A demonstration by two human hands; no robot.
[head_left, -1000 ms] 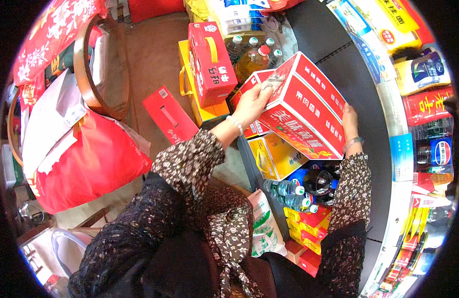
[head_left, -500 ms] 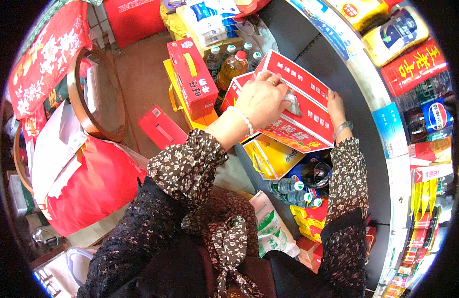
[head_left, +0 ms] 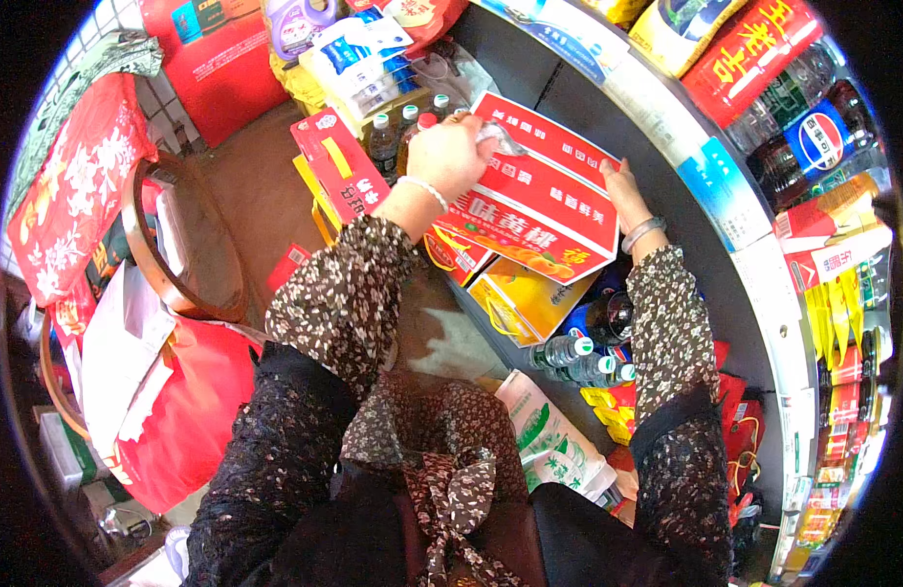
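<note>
A large red carton (head_left: 544,196) with white panels and a picture of yellow fruit lies tilted over a stack of goods on the floor. My left hand (head_left: 451,157) grips its near upper edge, together with a bit of clear plastic wrap. My right hand (head_left: 622,191) presses flat against the carton's far right edge, next to the dark shelf wall. Under the carton sit a yellow-orange box (head_left: 525,298) and another red box (head_left: 461,252). Both forearms wear dark flowered sleeves, each with a bracelet at the wrist.
A long red box (head_left: 339,166) and several bottles (head_left: 388,137) stand left of the carton. Water bottles (head_left: 578,357) and a white-green bag (head_left: 554,440) lie lower down. Shelves of drinks (head_left: 813,127) curve along the right. A round wooden stool (head_left: 182,240) and a red bag (head_left: 177,421) sit at left.
The red carton has been lowered and turned flatter over the stack. My left hand has shifted up along its edge, and my right hand stays on the far side.
</note>
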